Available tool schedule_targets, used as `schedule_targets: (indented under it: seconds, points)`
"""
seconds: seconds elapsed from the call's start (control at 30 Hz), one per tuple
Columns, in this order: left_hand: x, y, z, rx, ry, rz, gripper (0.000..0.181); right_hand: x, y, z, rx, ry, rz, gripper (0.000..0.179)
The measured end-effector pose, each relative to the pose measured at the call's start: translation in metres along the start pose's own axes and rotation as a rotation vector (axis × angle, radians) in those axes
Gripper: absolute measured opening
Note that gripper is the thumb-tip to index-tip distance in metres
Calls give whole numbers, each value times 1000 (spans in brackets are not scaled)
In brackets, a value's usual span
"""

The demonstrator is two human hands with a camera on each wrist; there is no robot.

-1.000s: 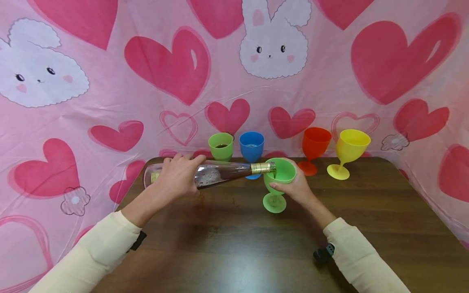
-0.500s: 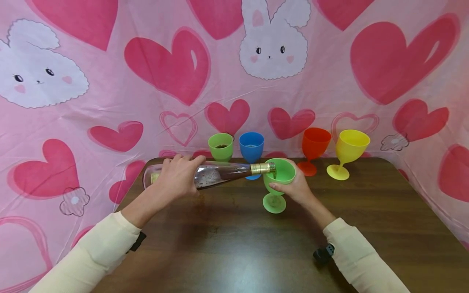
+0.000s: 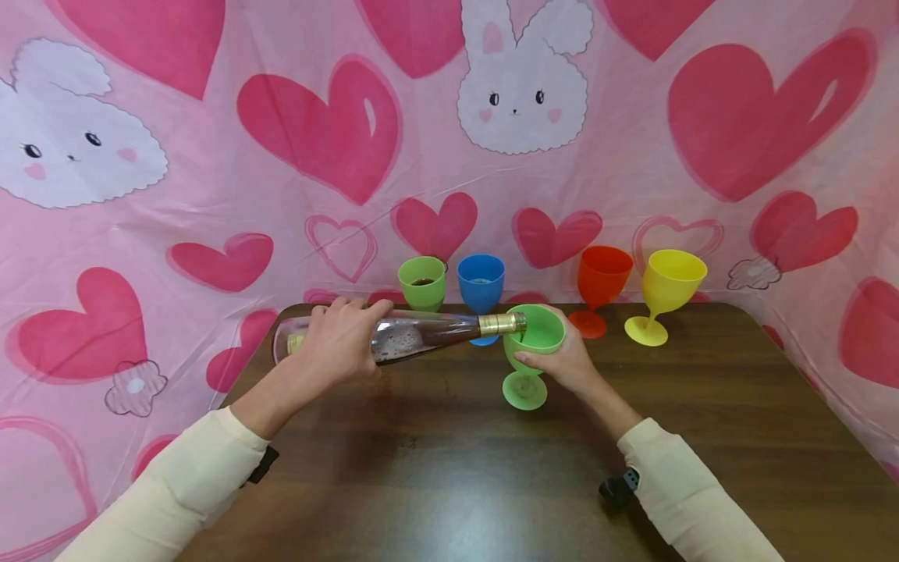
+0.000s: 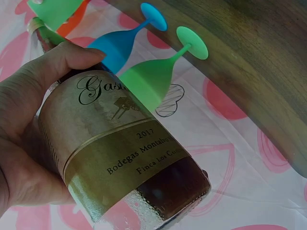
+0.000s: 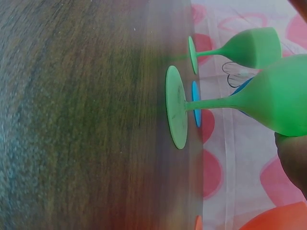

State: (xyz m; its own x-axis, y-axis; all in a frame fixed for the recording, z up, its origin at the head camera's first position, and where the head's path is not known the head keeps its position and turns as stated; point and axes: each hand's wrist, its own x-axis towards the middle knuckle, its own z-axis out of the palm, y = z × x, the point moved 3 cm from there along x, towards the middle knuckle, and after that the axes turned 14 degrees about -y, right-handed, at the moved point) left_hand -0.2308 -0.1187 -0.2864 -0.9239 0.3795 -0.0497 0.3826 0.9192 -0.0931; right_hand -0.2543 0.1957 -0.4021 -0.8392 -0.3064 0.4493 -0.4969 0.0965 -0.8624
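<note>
My left hand (image 3: 337, 339) grips a glass wine bottle (image 3: 428, 334), tipped almost level with its neck pointing right. In the left wrist view the bottle's label (image 4: 115, 129) faces the camera. The gold-necked mouth lies over the rim of a green goblet (image 3: 537, 332), and a little dark liquid shows just below it. Around that goblet's bowl curls my right hand (image 3: 567, 357), thumb on the near side. The right wrist view shows the goblet's round foot (image 5: 176, 108) close to the table; whether it touches is unclear.
Along the back of the wooden table (image 3: 449, 484) stand a second green goblet (image 3: 423, 285) with dark liquid inside, a blue goblet (image 3: 481, 282) with some liquid, a red goblet (image 3: 602, 277) and a yellow goblet (image 3: 670, 282). A pink heart-patterned cloth (image 3: 295, 195) hangs behind.
Both hands, the wine bottle and the green goblet keep almost the same positions. Only the head view has shifted very slightly.
</note>
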Motion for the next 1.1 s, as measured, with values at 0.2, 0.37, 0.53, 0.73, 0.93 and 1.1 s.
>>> schedule_targets:
  seconds: [0.2,0.37,0.53,0.73,0.93,1.1]
  points:
    - [0,0,-1,6,6,1,84,1,1,-1,-6,3,-13,76]
    - [0,-1,-2,8,9,-2,83,1,1,-1,-12,-3,-11,76]
    - [0,-1,-2,10,11,-4,82,2,1,-1,-12,-8,-10,76]
    - [0,-2,-3,10,4,-6,83,2,2,-1,-19,-10,-6,75]
    - [0,-2,-3,11,-3,-2,84,2,2,-1,-19,-10,1,75]
    - [2,-2,-3,12,-7,1,84,2,2,-2,-13,-10,6,76]
